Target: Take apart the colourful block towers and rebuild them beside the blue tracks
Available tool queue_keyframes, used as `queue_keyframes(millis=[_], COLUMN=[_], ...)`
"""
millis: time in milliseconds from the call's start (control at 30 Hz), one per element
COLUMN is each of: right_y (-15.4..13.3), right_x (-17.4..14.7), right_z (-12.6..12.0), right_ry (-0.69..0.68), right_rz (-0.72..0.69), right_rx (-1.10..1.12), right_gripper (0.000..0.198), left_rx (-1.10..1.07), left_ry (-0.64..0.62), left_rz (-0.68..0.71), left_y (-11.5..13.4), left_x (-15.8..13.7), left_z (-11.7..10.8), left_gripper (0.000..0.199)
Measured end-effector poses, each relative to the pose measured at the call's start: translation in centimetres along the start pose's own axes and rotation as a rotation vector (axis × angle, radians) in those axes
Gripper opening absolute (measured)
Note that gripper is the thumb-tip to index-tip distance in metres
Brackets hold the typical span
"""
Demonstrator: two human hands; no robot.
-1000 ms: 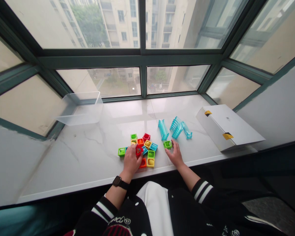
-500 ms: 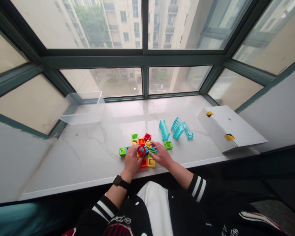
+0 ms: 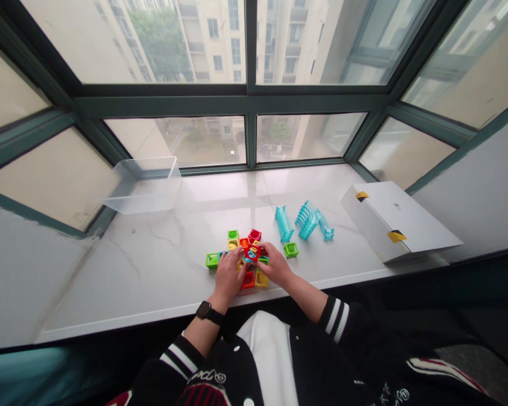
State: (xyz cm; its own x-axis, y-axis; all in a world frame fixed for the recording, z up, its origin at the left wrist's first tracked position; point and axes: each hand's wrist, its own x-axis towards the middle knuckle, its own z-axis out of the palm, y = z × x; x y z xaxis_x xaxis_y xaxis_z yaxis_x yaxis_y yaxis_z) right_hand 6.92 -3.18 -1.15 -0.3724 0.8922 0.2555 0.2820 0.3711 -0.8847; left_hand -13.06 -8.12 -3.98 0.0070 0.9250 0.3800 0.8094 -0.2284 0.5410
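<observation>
A red hollow toy block point(image 3: 252, 253) is raised over a cluster of coloured blocks, between the fingertips of both hands. My left hand point(image 3: 229, 274), a dark watch on its wrist, pinches it from the left. From the right, the fingers of my right hand point(image 3: 276, 266) close on its edge. Beneath and around them are an orange block point(image 3: 248, 279), a yellow block point(image 3: 261, 279), another red block point(image 3: 254, 235) and a green block point(image 3: 212, 260). Blue pieces in the middle are partly hidden by my fingers.
A loose green block point(image 3: 291, 250) lies right of my hands. Behind it are a straight clear-blue track piece point(image 3: 284, 224) and curved clear-blue pieces point(image 3: 307, 220). A clear plastic bin point(image 3: 144, 204) stands back left, a white box point(image 3: 402, 220) at the right. Windows border the white sill point(image 3: 110, 287).
The red block has moved slightly right, from my left hand's fingertips to between both hands. My right hand has shifted left to meet it.
</observation>
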Motion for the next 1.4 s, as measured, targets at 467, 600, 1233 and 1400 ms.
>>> queue_keyframes(millis=[467,600,1233,1400], right_y=[-2.2,-3.3,-2.6,-2.0], right_x=[-1.8,-2.2,-3.2,-3.5], right_z=[-4.0,-4.3,-3.6,-3.7], right_ry=[-0.026,-0.116,-0.241,-0.219], right_rz=[0.067,0.063,0.226,0.262], right_rx=[0.340,0.447,0.762,0.779], right_gripper=[0.046,0.053,0.076,0.068], left_rx=[-0.349,-0.527,-0.486,-0.456], left_ry=[-0.050,-0.176,0.004,-0.025], left_rz=[0.045,0.062,0.145,0.155], left_y=[2.5,4.5,7.4,7.1], left_x=[1.2,1.0,0.6,0.2], left_z=[-4.0,-4.6,-4.5,-3.7], left_gripper=[0.046,0.061,0.047,0.048])
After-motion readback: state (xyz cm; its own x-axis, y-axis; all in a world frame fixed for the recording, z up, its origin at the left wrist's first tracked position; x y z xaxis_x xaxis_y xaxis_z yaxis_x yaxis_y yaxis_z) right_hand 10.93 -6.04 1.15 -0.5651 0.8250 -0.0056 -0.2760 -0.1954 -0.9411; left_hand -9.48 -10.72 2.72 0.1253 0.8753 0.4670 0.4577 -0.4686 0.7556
